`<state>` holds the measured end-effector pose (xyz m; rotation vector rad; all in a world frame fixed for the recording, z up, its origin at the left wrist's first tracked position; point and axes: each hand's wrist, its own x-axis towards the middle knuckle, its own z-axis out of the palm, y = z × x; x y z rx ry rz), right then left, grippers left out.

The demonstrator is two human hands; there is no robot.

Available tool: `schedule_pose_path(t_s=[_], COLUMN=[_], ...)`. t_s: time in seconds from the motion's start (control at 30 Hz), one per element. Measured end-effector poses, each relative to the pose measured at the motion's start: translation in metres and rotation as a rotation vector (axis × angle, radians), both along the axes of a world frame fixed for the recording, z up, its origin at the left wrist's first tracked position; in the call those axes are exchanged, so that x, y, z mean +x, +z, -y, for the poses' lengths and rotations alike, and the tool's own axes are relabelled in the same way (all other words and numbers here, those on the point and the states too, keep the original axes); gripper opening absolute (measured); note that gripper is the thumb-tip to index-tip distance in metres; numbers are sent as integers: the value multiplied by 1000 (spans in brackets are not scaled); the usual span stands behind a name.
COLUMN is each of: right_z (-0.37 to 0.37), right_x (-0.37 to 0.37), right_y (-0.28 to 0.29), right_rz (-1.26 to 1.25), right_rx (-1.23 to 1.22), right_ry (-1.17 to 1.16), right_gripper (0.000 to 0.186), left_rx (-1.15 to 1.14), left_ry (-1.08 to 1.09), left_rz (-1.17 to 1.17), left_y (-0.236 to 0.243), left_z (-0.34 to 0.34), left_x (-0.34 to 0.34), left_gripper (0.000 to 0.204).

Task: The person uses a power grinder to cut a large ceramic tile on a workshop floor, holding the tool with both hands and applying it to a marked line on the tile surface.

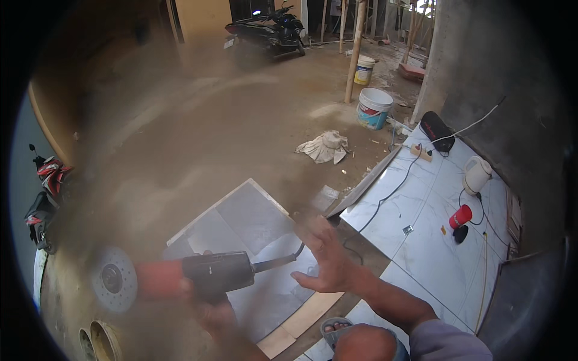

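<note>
My left hand (pixel 212 311) is wrapped round the body of a red and black angle grinder (pixel 218 274), held level. Its perforated round disc (pixel 113 279) points to the left, and a power cord leaves the right end. To the right of the cord, my right hand (pixel 328 256) is raised with its fingers spread, holding nothing. Beneath the tool and hands lie grey tile sheets (pixel 250 210) with pale edges, partly hidden by the grinder and my left arm. Dust or a smear blurs the left of the picture.
White marbled tiles (pixel 415 240) cover the floor at right, bearing a power strip (pixel 421 153), a kettle (pixel 477 174), a red cup (pixel 460 215) and a black speaker-like bag (pixel 437 131). Buckets (pixel 374 108), a crumpled cloth (pixel 325 147), a wooden post (pixel 355 54) and a motorcycle (pixel 268 30) stand or lie beyond.
</note>
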<state>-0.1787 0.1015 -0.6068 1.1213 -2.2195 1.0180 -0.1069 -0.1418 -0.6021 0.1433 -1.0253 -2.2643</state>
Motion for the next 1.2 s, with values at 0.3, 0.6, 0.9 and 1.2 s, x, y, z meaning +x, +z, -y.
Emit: schedule_pose_path(t_s=[0.3,0.6,0.9,1.2], right_z=[99,69,68,70], right_x=[11,-18,13,-17], right_y=[17,43,26,34], right_rz=[247,1552,194,1135], right_rx=[227,-17,315,26], right_ry=[145,1163,324,855], right_gripper=[67,72,85,78], left_rx=[-270,-123,-50,-208], left_ry=[110,-224,-53,-90], left_rz=[55,-180,-41,-50], left_y=[12,7,-3,20], left_z=[-26,-9,-28,-22], left_x=[12,9,-4,8], left_gripper=[62,116,78,86])
